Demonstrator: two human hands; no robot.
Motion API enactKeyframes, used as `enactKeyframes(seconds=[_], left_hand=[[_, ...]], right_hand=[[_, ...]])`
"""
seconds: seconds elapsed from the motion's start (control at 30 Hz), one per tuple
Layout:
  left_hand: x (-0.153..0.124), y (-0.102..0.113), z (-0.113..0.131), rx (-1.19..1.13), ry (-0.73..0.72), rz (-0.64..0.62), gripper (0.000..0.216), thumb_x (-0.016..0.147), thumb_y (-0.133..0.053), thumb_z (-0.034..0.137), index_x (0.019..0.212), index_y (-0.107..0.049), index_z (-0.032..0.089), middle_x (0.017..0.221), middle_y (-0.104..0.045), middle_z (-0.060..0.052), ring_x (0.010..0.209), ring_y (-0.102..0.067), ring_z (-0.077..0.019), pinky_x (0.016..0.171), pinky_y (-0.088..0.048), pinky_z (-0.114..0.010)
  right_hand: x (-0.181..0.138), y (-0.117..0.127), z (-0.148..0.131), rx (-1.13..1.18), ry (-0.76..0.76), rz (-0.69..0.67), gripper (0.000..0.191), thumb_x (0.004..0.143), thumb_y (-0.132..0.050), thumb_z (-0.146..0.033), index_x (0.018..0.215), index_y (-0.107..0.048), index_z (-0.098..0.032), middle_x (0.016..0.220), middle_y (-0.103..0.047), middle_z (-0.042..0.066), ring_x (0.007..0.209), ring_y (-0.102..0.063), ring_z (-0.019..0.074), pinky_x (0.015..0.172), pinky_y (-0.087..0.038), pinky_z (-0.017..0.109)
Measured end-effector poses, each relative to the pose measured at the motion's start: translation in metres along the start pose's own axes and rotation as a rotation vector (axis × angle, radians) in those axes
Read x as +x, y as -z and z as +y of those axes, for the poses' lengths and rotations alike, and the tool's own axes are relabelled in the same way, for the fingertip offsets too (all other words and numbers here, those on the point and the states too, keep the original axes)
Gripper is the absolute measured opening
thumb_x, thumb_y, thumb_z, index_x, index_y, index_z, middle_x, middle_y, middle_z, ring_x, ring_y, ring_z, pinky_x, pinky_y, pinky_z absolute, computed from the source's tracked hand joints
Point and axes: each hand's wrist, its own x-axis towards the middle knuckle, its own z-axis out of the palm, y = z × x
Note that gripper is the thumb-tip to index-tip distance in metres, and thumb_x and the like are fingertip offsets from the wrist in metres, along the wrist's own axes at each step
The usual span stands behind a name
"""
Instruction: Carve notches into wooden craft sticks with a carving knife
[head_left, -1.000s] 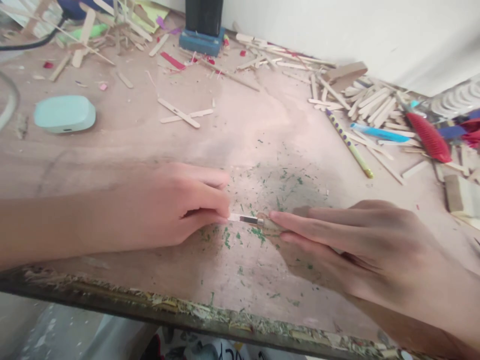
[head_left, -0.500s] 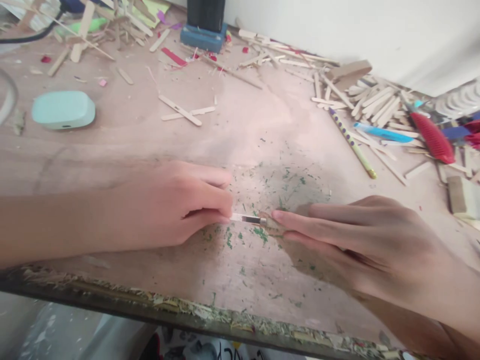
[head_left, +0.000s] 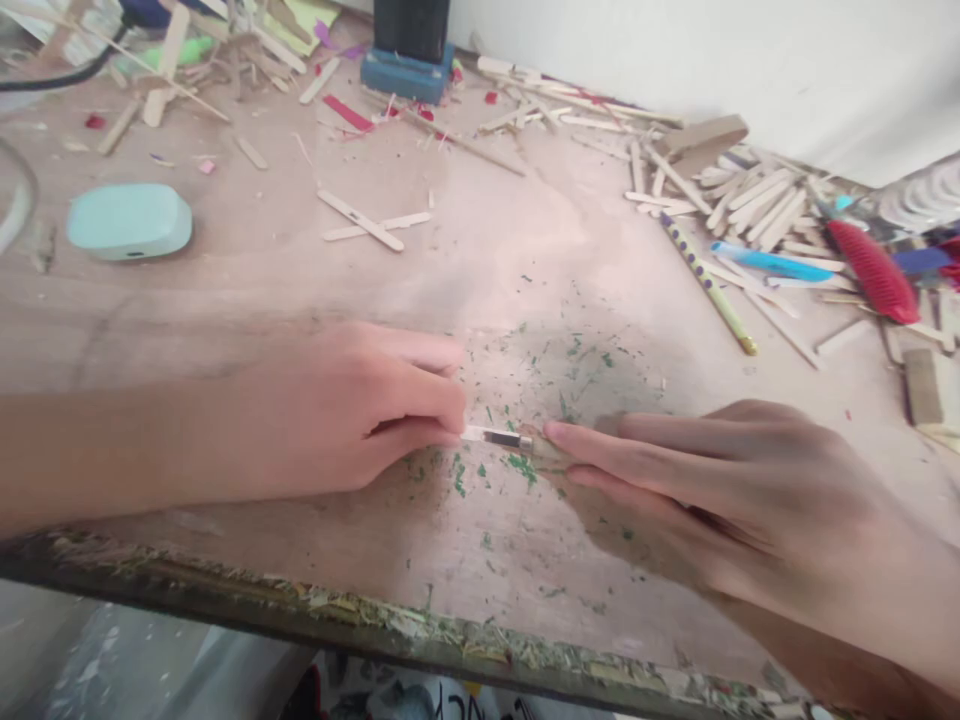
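My left hand (head_left: 375, 410) rests on the table with fingers and thumb pinched together. They close on the left end of a slim pale piece with a dark strip and a small silver end (head_left: 506, 439); its kind is unclear. From the other side, my right hand (head_left: 712, 480) has thumb and index finger around the piece's dull, pale right end, just past the silver part. Its other fingers lie alongside, nearly straight. Green shavings (head_left: 521, 468) are scattered under and around the piece.
Two crossed craft sticks (head_left: 364, 222) lie beyond my hands, with a mint-coloured case (head_left: 131, 220) at left. On the right are a dotted pencil (head_left: 709, 285), a blue pen-like item (head_left: 772, 262), a red-handled tool (head_left: 874, 272) and piled sticks (head_left: 765, 205). Debris lines the table's front edge (head_left: 337, 610).
Both hands keep nearly the same hold and place. My right hand has dipped very slightly, and the view has shifted a little.
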Motion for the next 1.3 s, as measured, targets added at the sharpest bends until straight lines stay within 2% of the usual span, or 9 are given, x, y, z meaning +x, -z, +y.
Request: enactKeyframes(seconds=[0.1,0.23,0.4,0.63,0.87,1.07,1.17,1.3], left_hand=[[0.000,-0.001,-0.001,0.001,-0.004,-0.008,0.037,0.121,-0.063,0.005,0.093,-0.080,0.021,0.087,-0.064,0.004,0.073,-0.060,-0.0122,0.072,-0.039,-0.029],[0.001,-0.003,-0.001,0.005,0.007,-0.010,0.037,0.122,-0.063,0.005,0.093,-0.079,0.021,0.090,-0.069,0.004,0.072,-0.058,-0.0122,0.072,-0.038,-0.030],[0.001,0.000,0.003,0.023,-0.015,0.001,0.038,0.123,-0.064,0.005,0.093,-0.081,0.020,0.085,-0.063,0.005,0.072,-0.059,-0.0116,0.071,-0.039,-0.029],[0.002,0.000,0.002,0.031,-0.008,-0.020,0.037,0.122,-0.065,0.001,0.092,-0.078,0.020,0.089,-0.067,0.005,0.072,-0.058,-0.0114,0.071,-0.039,-0.029],[0.001,-0.002,0.002,0.029,-0.005,-0.010,0.039,0.124,-0.063,0.005,0.093,-0.083,0.019,0.086,-0.062,0.005,0.074,-0.060,-0.0107,0.071,-0.040,-0.027],[0.000,0.000,0.002,0.035,-0.020,-0.001,0.038,0.123,-0.064,0.005,0.095,-0.084,0.019,0.086,-0.063,0.005,0.073,-0.060,-0.0107,0.070,-0.040,-0.027],[0.000,-0.001,-0.001,0.025,-0.019,0.001,0.037,0.124,-0.065,0.005,0.096,-0.084,0.020,0.087,-0.064,0.005,0.073,-0.061,-0.0110,0.071,-0.041,-0.028],[0.000,-0.002,-0.001,0.003,0.005,-0.023,0.036,0.124,-0.065,0.005,0.097,-0.084,0.021,0.092,-0.071,0.004,0.074,-0.062,-0.0123,0.074,-0.041,-0.030]], right_hand=[[0.002,-0.006,0.003,-0.011,0.010,0.040,0.029,0.137,-0.066,-0.029,0.165,-0.075,-0.026,0.110,-0.096,0.003,0.072,-0.086,0.0198,0.057,-0.052,0.043],[0.000,-0.009,-0.001,0.011,-0.048,0.080,0.032,0.137,-0.067,-0.028,0.167,-0.078,-0.028,0.115,-0.098,0.005,0.073,-0.088,0.0214,0.059,-0.056,0.043],[0.000,-0.007,-0.001,0.040,-0.045,0.046,0.033,0.138,-0.066,-0.029,0.168,-0.079,-0.026,0.109,-0.095,0.003,0.067,-0.082,0.0190,0.060,-0.055,0.041],[0.002,-0.005,0.005,0.002,-0.012,0.025,0.034,0.137,-0.066,-0.030,0.170,-0.073,-0.027,0.104,-0.092,0.002,0.070,-0.082,0.0199,0.058,-0.051,0.042],[0.005,-0.009,0.006,0.042,0.000,0.065,0.032,0.138,-0.066,-0.026,0.168,-0.075,-0.027,0.114,-0.097,0.004,0.079,-0.090,0.0190,0.064,-0.060,0.037],[0.006,-0.006,0.007,-0.028,0.032,0.044,0.030,0.138,-0.062,-0.028,0.165,-0.077,-0.025,0.099,-0.090,0.002,0.066,-0.079,0.0170,0.057,-0.052,0.038],[0.006,-0.008,0.010,0.034,0.020,0.051,0.031,0.138,-0.064,-0.027,0.166,-0.076,-0.026,0.107,-0.095,0.003,0.075,-0.086,0.0174,0.061,-0.057,0.036],[0.006,-0.011,0.015,0.140,-0.012,0.043,0.032,0.136,-0.068,-0.024,0.166,-0.078,-0.028,0.112,-0.096,0.003,0.077,-0.088,0.0164,0.065,-0.062,0.034]])
